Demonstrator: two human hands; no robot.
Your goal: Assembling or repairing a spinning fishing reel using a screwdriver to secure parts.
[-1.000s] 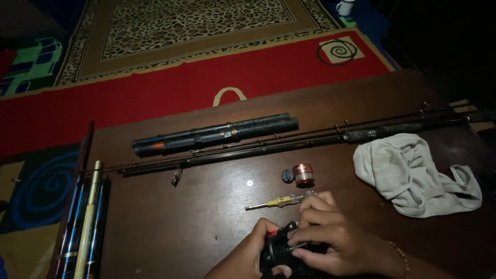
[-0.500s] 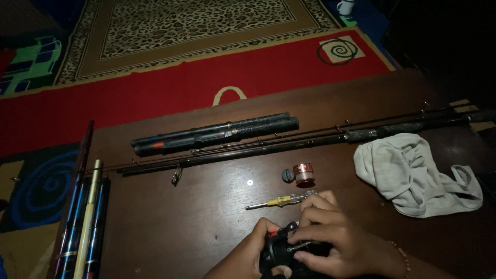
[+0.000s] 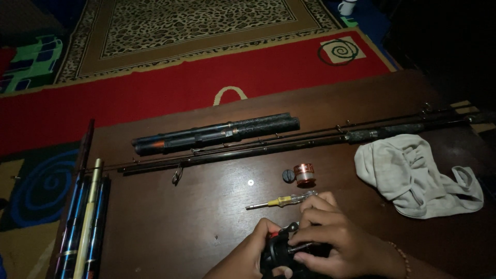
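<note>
While the left hand (image 3: pixel 253 253) cups what looks like a black fishing reel (image 3: pixel 279 253), the right hand (image 3: pixel 330 240) grips it from above, near a small screwdriver (image 3: pixel 281 200) on the bench (image 3: pixel 206 217).

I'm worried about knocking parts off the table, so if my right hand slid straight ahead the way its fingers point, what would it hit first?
The right hand points up and left over the dark reel. Going straight on, it would probably meet the small yellow-handled screwdriver first, though depth is hard to judge.

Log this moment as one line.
both hands grip black reel | left hand | right hand | screwdriver beside | cloth right
</note>
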